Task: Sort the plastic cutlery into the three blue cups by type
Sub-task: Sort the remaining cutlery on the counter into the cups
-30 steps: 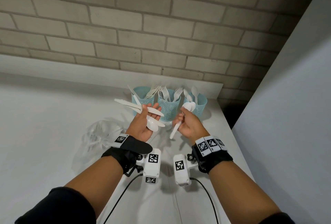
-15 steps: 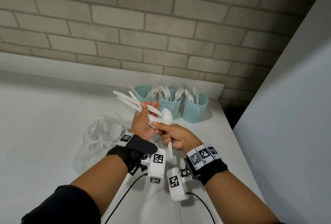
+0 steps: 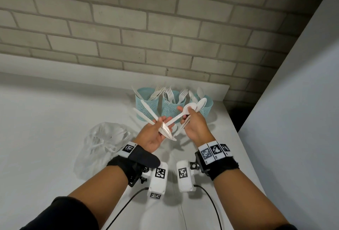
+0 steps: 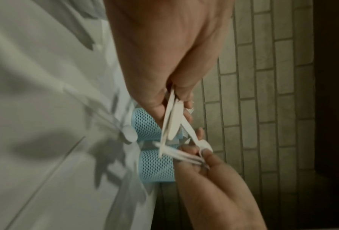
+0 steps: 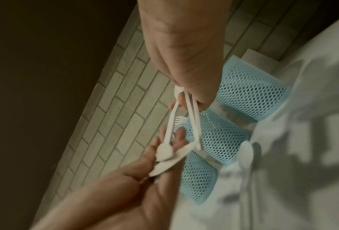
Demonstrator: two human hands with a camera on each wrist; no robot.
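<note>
Three blue mesh cups stand in a row by the wall: the left cup [image 3: 146, 105] holds knives, the middle cup [image 3: 171, 109] forks, the right cup [image 3: 208, 105] spoons. In front of them my left hand [image 3: 162, 122] grips a fan of white knives [image 3: 144, 109] that point up and left. My right hand [image 3: 185, 115] holds a few white spoons [image 3: 200, 104], bowls up. One spoon [image 3: 178, 117] spans both hands; in the right wrist view its bowl [image 5: 163, 151] lies on the left fingers [image 5: 155, 144]. The wrist views are blurred.
A crumpled clear plastic bag [image 3: 104, 141] with more cutlery lies on the white table [image 3: 45, 128] to the left of my left wrist. A loose spoon [image 5: 245, 154] lies on the table below the hands. The table's right edge and a grey wall are close by.
My right hand came from near the right cup over to the left hand, took hold of a spoon there, and now lifts up and right with spoons. The left hand has tilted slightly.
</note>
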